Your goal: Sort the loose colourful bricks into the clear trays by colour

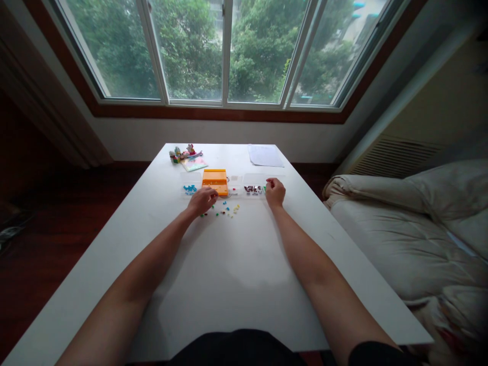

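Left hand point(203, 200): bare, palm down, fingers bent, at the near left corner of the open, bright orange plastic case point(214, 175). Whether the fingertips are together on a piece or apart cannot be told; contact with the case is likewise unclear.

Right hand point(275, 192): bare, fingers curled, thumb side toward the orange case and well to its right, over the right end of a clear plastic container point(253, 179). Grip hidden by the curl – cannot tell whether anything is pinched.

Small pieces, by place:
– Small dark brown pieces point(252, 190), a cluster, in the clear container right of the orange case; small green pieces point(264, 188) at that container's right end, beside the right hand.
– One small red piece point(234, 190), just right of the orange case.
– Small bright blue pieces point(189, 189), a heap, in a clear plastic tray point(190, 178) left of the orange case.
– Mixed loose pieces, blue, green, dark and yellow point(235, 209), scattered on the near side of the orange case.

Support: smooth white table point(229, 284), beneath the orange case and all the above.

Beyond the orange case, far left: multicoloured toy figures point(190, 149) and a flat pastel card point(195, 163). Far right: white paper sheets point(266, 155).

Outermost: wide sliding window point(190, 51) behind the orange case; cream padded sofa point(400, 239) far to its right.
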Motion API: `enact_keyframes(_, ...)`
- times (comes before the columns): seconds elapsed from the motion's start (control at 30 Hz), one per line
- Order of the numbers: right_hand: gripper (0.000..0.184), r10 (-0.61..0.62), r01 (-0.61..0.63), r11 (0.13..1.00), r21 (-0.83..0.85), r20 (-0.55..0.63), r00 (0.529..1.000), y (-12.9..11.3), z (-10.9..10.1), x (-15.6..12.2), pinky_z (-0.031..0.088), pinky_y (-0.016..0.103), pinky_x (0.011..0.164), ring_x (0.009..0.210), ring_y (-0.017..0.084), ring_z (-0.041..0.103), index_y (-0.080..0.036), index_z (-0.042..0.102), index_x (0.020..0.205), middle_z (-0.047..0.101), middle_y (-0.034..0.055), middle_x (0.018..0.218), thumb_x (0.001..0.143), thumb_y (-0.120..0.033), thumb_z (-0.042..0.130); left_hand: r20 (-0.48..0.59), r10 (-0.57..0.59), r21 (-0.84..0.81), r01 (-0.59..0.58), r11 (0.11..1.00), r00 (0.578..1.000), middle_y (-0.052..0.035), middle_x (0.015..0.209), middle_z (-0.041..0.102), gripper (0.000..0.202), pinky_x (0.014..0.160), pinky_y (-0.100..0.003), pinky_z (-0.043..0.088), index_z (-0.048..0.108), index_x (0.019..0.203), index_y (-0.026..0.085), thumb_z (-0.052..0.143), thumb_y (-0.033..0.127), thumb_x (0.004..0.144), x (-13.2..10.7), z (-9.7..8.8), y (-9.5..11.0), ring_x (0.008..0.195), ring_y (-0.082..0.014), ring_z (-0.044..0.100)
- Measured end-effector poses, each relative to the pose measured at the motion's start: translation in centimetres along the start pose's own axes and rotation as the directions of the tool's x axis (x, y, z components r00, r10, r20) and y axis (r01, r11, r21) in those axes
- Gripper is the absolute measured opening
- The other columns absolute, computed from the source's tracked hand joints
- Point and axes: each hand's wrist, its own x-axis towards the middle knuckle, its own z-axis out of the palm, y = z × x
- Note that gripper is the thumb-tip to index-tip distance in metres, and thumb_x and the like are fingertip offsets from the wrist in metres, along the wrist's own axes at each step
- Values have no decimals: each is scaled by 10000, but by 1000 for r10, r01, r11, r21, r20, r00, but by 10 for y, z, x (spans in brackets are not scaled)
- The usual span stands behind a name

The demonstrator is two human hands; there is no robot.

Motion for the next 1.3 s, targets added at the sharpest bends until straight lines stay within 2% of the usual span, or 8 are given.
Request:
enact_keyframes(0.17, 287, -14, 13, 999, 36, 29, 999, -3, 0, -2, 447, 345, 862, 856, 233, 575, -171, 681, 970, 673, 84, 884, 853, -212, 422, 188, 162, -49, -155, 987, 969, -66, 971, 710, 197, 765, -298, 473, 739, 949, 240, 557, 203, 885, -2, 5, 30, 904, -212, 642)
enact_keyframes(0.5, 272, -40, 38, 997, 74, 33, 999, -1, 6, -5, 452, 331, 793, 793, 223, 576, -182, 701, 953, 666, 62, 812, 850, -224, 453, 293, 349, -16, -360, 933, 890, -55, 933, 713, 182, 819, -325, 434, 744, 994, 243, 608, 259, 873, -5, 10, 53, 893, -210, 621)
enact_keyframes(0.7, 261, -82, 80, 996, 44, 54, 995, -4, 7, -8, 442, 334, 778, 787, 228, 578, -189, 695, 954, 665, 61, 804, 861, -212, 451, 288, 352, 25, -374, 927, 891, -48, 919, 706, 186, 802, -323, 409, 723, 962, 243, 545, 221, 910, -7, 17, 59, 873, -198, 611)
enact_keyframes(0.83, 241, -192, 193, 981, -5, 85, 978, -12, 7, -10, 419, 358, 839, 816, 234, 573, -185, 692, 954, 674, 68, 836, 872, -186, 465, 300, 340, 45, -369, 928, 891, -59, 891, 698, 179, 776, -318, 401, 706, 903, 218, 527, 204, 908, -6, 18, 63, 828, -192, 597)
enact_keyframes(0.97, 213, -315, 322, 946, -28, 153, 937, -30, 8, -18, 389, 374, 881, 850, 238, 569, -180, 689, 971, 685, 76, 868, 887, -171, 494, 303, 321, 46, -350, 935, 897, -66, 853, 689, 123, 765, -320, 403, 689, 843, 199, 568, 185, 857, -7, 19, 64, 806, -197, 592)
enact_keyframes(1.13, 202, -463, 477, 879, 6, 252, 850, -52, 8, -30, 365, 375, 897, 905, 239, 568, -194, 685, 992, 698, 72, 911, 911, -158, 503, 278, 331, 7, -346, 938, 902, -66, 840, 682, 118, 774, -307, 423, 688, 823, 186, 577, 147, 826, -8, 21, 61, 789, -190, 597)
enact_keyframes(1.2, 201, -487, 500, 866, 22, 271, 830, -57, 8, -33, 362, 372, 899, 906, 235, 566, -196, 683, 1001, 699, 67, 918, 914, -156, 506, 249, 313, -4, -322, 947, 917, -65, 858, 687, 129, 772, -302, 428, 701, 851, 188, 581, 144, 827, -8, 23, 59, 796, -189, 603)
enact_keyframes(1.3, 202, -485, 499, 866, 25, 284, 827, -58, 8, -34, 360, 372, 898, 904, 234, 566, -196, 682, 1002, 700, 66, 920, 917, -155, 503, 210, 278, -17, -281, 959, 937, -59, 848, 686, 131, 751, -293, 430, 714, 858, 189, 602, 140, 813, -7, 24, 55, 787, -186, 600)
